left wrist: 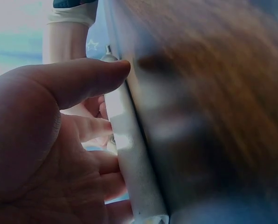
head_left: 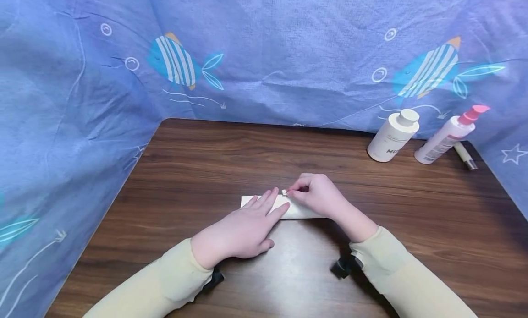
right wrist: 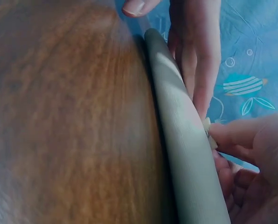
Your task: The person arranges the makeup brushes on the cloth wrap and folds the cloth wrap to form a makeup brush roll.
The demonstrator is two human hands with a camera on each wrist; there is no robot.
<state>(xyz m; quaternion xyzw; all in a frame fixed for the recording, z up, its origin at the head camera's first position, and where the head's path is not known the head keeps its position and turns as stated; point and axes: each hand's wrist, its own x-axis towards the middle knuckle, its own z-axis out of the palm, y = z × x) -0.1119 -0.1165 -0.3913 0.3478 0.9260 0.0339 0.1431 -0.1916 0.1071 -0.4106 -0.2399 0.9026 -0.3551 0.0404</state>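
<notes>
A long, slim white case or roll (head_left: 303, 211) lies crosswise on the table; in the right wrist view its side looks soft and rounded. My left hand (head_left: 243, 231) rests on its left part, fingers straight and spread, thumb over the table in front. At the far edge my right hand (head_left: 319, 196) pinches a small pale tab (head_left: 284, 192) between thumb and forefinger. Seen from the right wrist, this tab (right wrist: 207, 125) sits against the roll's side, beside the left fingertips. Whether it is a clasp or a zip pull cannot be told.
On the dark wooden table (head_left: 198, 162), a white capped bottle (head_left: 389, 137) and a white pump bottle (head_left: 443, 141) with a pink top stand at the back right. A small pale tube (head_left: 464, 156) lies beside them. A blue fish-print cloth (head_left: 268, 57) hangs behind.
</notes>
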